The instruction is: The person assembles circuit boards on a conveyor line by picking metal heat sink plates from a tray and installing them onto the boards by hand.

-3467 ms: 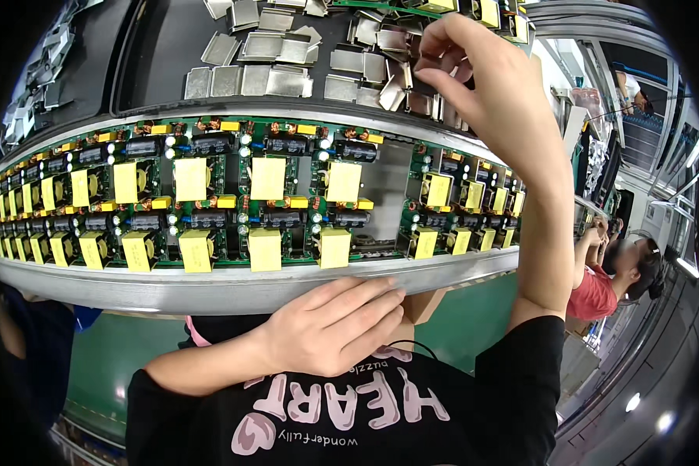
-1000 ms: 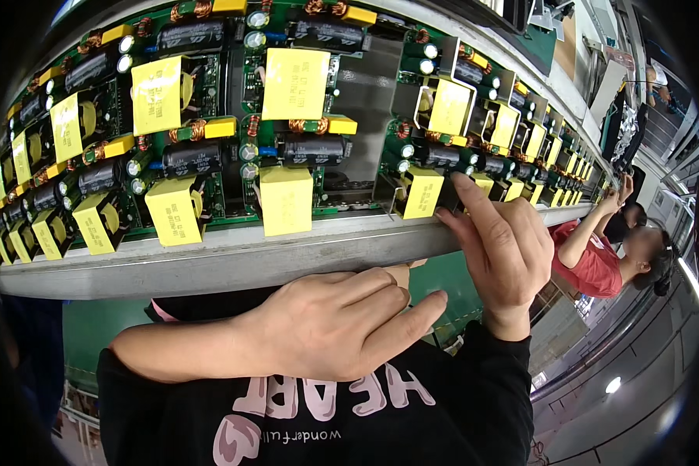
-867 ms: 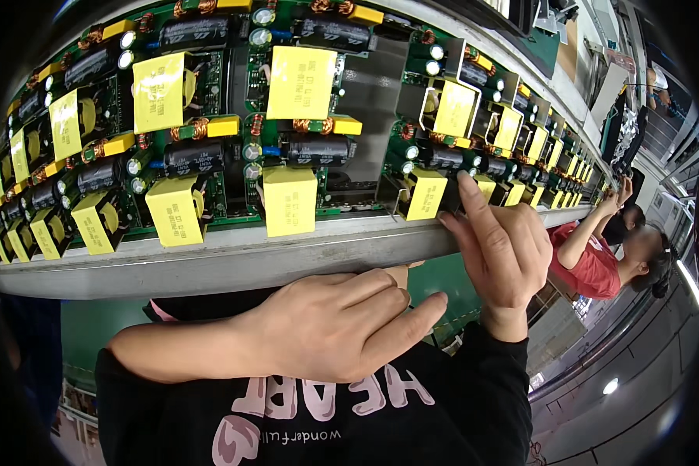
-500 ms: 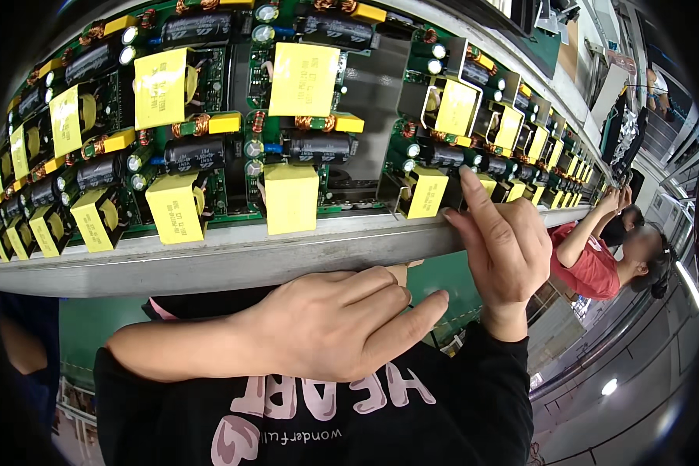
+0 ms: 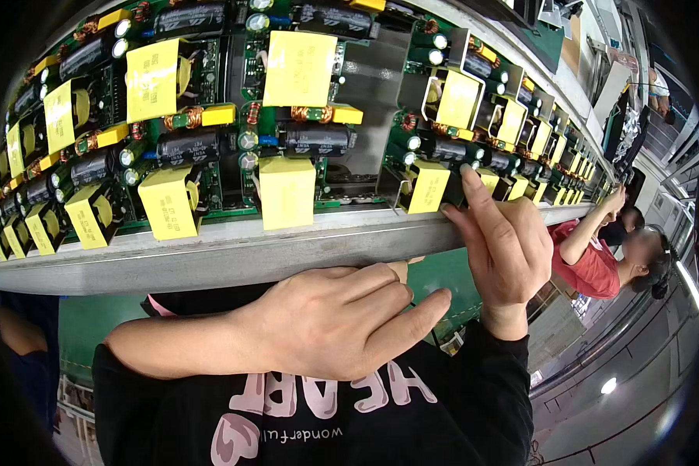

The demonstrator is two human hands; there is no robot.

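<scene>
My right hand (image 5: 511, 248) reaches over the metal rail (image 5: 186, 262) to a row of circuit boards. Its index finger and thumb bend around a dark part between two yellow-wrapped transformers; what they pinch there I cannot make out. Just left of the thumb stands a yellow transformer (image 5: 429, 186), with a black capacitor (image 5: 448, 147) behind it. My left hand (image 5: 338, 318) lies back up in front of the rail, below the boards. One digit stretches out to the right, the others curl loosely with their tips hidden; no object shows in it.
More boards with yellow transformers (image 5: 287, 193), capacitors and copper coils line the rail on both sides. A dark metal strip (image 5: 369, 93) shows between two groups. At the right, a person in a red shirt (image 5: 586, 260) works at the same line. A dark-blue sleeve (image 5: 35, 388) is at the far left.
The boards and rail sit slightly higher and farther left in view. My two hands keep nearly the same pose and place.
</scene>
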